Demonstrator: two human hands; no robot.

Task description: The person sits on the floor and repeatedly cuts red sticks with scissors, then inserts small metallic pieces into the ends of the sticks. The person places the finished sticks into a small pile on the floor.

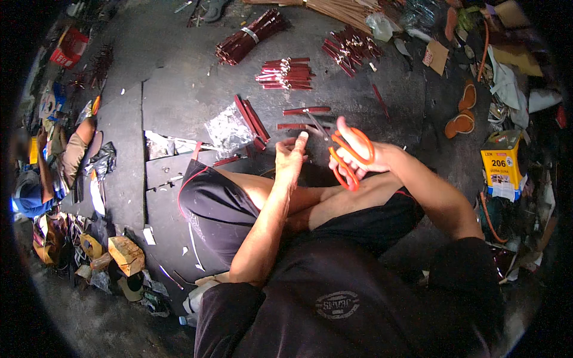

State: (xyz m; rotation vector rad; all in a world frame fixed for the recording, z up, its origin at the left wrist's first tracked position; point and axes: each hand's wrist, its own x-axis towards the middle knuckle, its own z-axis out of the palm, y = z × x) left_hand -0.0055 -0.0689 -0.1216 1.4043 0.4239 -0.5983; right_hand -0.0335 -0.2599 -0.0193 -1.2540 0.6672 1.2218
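My right hand grips a pair of scissors by the orange handles, its metal blades pointing up and left over the floor. Close by, my left hand is closed, thumb and fingers pinched together just left of the blades; what lies between them I cannot make out. Just beyond the fingertips is a dark red strip, partly blurred at its right end. A second red strip lies farther off, behind the blade tips. Longer red strips rest beside a clear plastic bag of small pieces.
Farther out lie a stack of red strips, a tied bundle and a loose pile. Orange-brown sandals and a yellow container stand at right. Another person sits at far left, near a wooden block.
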